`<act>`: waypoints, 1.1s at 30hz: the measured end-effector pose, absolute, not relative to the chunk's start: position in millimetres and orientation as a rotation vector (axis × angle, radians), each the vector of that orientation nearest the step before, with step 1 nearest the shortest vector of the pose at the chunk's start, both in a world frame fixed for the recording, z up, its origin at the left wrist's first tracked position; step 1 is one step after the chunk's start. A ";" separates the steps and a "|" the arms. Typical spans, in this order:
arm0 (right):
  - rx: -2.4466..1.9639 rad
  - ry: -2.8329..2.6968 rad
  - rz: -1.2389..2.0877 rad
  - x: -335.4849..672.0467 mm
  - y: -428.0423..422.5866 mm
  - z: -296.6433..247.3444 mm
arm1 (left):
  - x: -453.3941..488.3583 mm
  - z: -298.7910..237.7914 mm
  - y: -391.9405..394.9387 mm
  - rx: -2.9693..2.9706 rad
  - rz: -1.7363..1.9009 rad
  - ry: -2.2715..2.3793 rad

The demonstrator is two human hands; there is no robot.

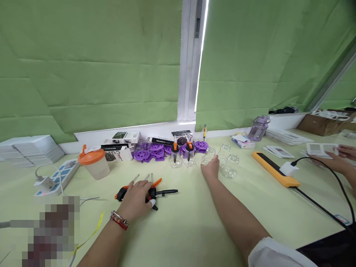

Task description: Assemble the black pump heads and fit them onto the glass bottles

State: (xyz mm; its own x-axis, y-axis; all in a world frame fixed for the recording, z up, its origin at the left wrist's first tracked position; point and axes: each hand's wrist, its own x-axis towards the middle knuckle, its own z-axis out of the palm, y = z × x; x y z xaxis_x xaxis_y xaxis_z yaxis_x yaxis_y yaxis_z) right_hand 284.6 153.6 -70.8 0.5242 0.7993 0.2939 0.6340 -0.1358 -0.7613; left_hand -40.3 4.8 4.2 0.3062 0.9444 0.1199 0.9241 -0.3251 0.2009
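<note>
My left hand (137,200) is closed over a cluster of black-and-orange spray tops (152,193) lying on the table, with thin metal tubes poking out past the fingers. How many of them it grips is hidden. Farther right, my right hand (211,168) reaches forward with its fingers around a clear glass bottle (210,154). Two more clear bottles, one at the back (224,149) and one at the right (229,168), stand open beside it. Left of that hand, two upright bottles (175,161) carry black-and-orange tops.
Purple plastic parts (155,151) and small boxes (122,152) line the wall. An orange-lidded cup (96,165) and a white power strip (66,176) stand left. Rightward are an orange power strip (274,170), a purple bottle (258,129) and another person's hands (330,161).
</note>
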 end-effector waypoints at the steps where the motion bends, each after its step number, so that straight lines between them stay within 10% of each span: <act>1: -1.856 -1.181 0.238 284.9 153.7 -70.9 | -40.2 1.7 5.2 2.467 0.353 1.743; 33: -1.272 -1.901 -0.230 249.3 85.3 -47.6 | -43.7 -23.9 19.3 2.012 1.137 1.519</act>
